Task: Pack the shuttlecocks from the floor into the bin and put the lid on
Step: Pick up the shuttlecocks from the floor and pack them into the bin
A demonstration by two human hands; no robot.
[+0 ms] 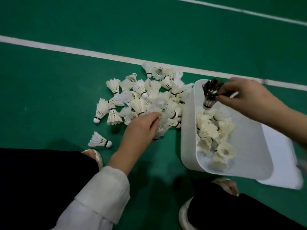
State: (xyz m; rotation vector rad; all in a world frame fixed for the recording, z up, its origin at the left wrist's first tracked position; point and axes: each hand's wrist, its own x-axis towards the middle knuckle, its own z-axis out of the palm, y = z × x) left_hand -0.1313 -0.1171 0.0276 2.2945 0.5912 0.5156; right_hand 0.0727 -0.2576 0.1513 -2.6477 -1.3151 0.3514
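Green floor (63, 100); left hand (141, 128) grips shuttlecocks (139, 95), right hand (247, 97) over bin (187, 140).

Shuttlecock cleanup on the green court floor (49, 97), mid-grab

Big pile of white shuttlecocks (146, 95) sits centre frame, just below a white court line (83, 52), with one stray shuttlecock (99, 140) lying apart at lower left. The left hand (141, 125) is dug into the pile's near edge, fingers curled round a blurry white bunch (163, 120). On the right, a white bin (187, 130) is already partly filled with white ones. The right hand (245, 97) pinches a dark-feathered shuttlecock (211, 92) over the bin's top end, cork down. A flat white lid (282, 155) pokes out from the bin's right side.
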